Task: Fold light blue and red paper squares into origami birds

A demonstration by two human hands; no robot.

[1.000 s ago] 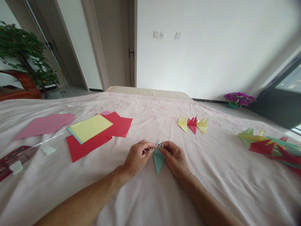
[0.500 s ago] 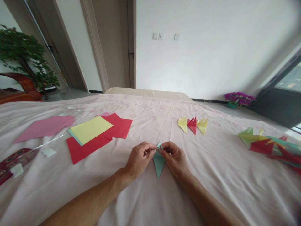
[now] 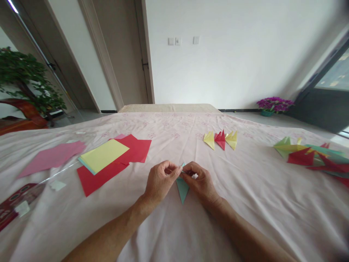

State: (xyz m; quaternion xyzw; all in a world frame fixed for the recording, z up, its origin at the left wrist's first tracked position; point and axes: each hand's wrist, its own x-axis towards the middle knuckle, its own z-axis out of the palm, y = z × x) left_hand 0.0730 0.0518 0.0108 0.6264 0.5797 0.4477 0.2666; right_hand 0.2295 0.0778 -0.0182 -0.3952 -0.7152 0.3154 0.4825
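Fingertip to fingertip above a pink-patterned cloth (image 3: 240, 225), the left hand (image 3: 163, 180) and right hand (image 3: 200, 180) close in on a folded teal paper (image 3: 183, 191), which I watch from afar at the near middle of the covered surface. Half a second ago a sliver of gap, with the paper's small tips showing, parts the two sets of fingers; now the thumbs and forefingers meet and hide most of that spot. Each hand is pinched on the paper's upper part, as far as I can tell past the overlapping fingers, while its lower point hangs free toward the wearer. I take the change to mean that the work sits in a small fold at the upper end, its exact crease hidden from me.

Beyond the right hand, three folded pieces (image 3: 220, 141), yellow, red and yellow, stand close in a row, unmoved on the cloth. Left of the left hand, a yellow sheet (image 3: 106, 154) lies over red sheets (image 3: 94, 178), likewise untouched.
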